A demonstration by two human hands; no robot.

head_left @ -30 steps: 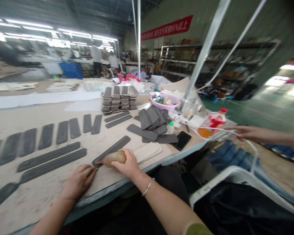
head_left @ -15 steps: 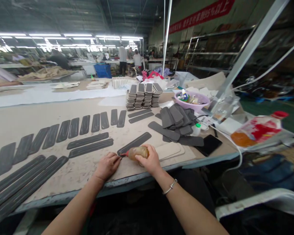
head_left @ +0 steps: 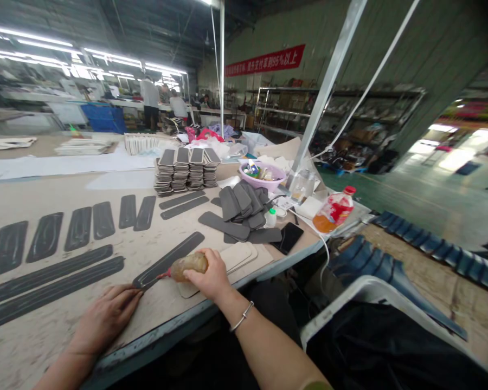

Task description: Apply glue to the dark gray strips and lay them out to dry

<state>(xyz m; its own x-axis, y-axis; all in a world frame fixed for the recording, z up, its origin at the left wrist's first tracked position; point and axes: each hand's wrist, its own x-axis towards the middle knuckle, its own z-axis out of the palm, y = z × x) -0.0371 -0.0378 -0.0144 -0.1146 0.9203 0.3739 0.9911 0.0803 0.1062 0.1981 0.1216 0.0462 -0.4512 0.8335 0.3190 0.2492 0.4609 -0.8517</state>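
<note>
My right hand (head_left: 212, 275) is wrapped round a squeeze bottle (head_left: 184, 266) of yellowish-brown liquid, lying on its side with its red nozzle pointing left. The nozzle tip is over the near left end of a long dark grey strip (head_left: 174, 254), where a shiny wet line shows. My left hand (head_left: 109, 313) rests on the table, fingers together, its fingertips pinching or pressing that same end of the strip; the exact grip is partly hidden. Beside my right hand lie pale rounded panels (head_left: 242, 253), partly under the hand and bottle.
Glossy dark pieces (head_left: 44, 236) lie in rows at left. Behind are neat stacks (head_left: 187, 170), a pile of loose dark pieces (head_left: 244, 203) and a purple basin (head_left: 268, 184). At right are a phone (head_left: 288, 238), a jug (head_left: 334, 210) and a white chair back (head_left: 361, 284).
The view has swung right, so everything sits further left in the picture. The nozzle stays at the strip's near end, where the wet line now shows more clearly. Both hands keep their places.
</note>
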